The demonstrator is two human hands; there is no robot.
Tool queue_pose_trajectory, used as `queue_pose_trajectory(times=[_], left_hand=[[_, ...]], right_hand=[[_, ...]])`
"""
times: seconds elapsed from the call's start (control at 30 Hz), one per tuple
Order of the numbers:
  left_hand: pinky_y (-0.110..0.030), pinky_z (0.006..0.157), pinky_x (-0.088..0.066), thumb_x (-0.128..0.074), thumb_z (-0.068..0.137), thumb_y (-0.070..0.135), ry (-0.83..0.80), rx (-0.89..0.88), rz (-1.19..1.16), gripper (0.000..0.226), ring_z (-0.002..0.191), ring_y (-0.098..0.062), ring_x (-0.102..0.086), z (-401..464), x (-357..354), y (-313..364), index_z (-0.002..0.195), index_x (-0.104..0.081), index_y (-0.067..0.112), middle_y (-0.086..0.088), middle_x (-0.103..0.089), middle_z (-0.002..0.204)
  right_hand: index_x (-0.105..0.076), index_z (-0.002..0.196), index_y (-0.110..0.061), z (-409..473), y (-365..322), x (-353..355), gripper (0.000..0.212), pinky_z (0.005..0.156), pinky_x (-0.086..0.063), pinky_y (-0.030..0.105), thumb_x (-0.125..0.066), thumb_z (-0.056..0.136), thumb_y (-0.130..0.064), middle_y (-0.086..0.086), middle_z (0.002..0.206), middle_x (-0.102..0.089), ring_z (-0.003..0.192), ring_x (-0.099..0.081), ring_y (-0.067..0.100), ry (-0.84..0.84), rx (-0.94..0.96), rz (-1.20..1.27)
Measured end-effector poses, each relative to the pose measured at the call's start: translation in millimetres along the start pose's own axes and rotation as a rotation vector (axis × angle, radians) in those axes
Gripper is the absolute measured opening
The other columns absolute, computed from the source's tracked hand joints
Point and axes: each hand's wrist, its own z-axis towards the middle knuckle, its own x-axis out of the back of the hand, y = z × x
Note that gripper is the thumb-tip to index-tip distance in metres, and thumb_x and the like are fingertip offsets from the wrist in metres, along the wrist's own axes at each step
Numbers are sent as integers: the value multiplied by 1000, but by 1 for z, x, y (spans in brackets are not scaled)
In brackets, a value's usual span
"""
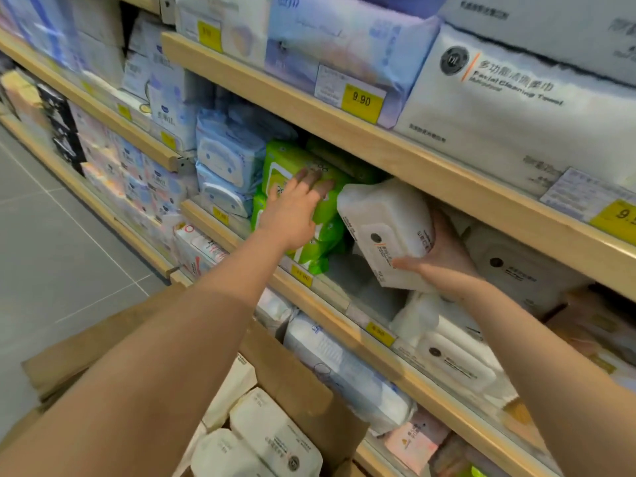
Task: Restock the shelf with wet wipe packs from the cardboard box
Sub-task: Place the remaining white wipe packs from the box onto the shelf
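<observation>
A white wet wipe pack [385, 225] is held tilted in my right hand [444, 256], partly inside the middle shelf opening, above a bare gap on the shelf board [351, 280]. My left hand [296, 211] lies flat with fingers spread against the stacked green wipe packs [292, 163] just left of that gap. More white packs [516, 270] stand on the shelf to the right of my right hand. The open cardboard box [299, 380] sits below my arms and holds several white wipe packs [272, 432].
Wooden shelves [378, 142] run diagonally with yellow price tags [361, 99] on their edges. Blue wipe packs [227, 160] stand left of the green ones. Large white facial towel packs [509, 108] fill the shelf above. Grey tiled floor [51, 235] lies at left.
</observation>
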Motion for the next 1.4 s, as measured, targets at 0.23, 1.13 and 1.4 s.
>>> queue_pose_trajectory(times=[0.23, 1.13, 1.4], left_hand=[[-62, 108, -22, -60, 79, 21, -6, 36, -39, 79, 144, -20, -4, 3, -3, 6, 147, -20, 33, 1, -14, 156], [-55, 99, -33, -47, 94, 30, -42, -32, -161, 55, 137, -23, -16, 4, 9, -17, 144, -27, 41, 3, -24, 152], [-53, 96, -37, -53, 89, 34, 81, -49, -198, 57, 135, -21, -20, 0, -7, -17, 143, -33, 37, 3, -29, 149]], right_hand=[[-18, 146, -32, 21, 31, 3, 119, 105, -38, 41, -83, 48, -51, -2, 141, -39, 128, -41, 16, -72, 22, -109], [-6, 150, -28, 41, 15, -22, 105, 107, -36, 41, -77, 73, -36, 7, 154, -23, 136, -32, 30, -224, 61, -610], [-5, 150, -15, 51, 52, -70, 62, 116, -12, 38, -39, 100, -25, 7, 159, -2, 145, -8, 27, -221, -12, -706]])
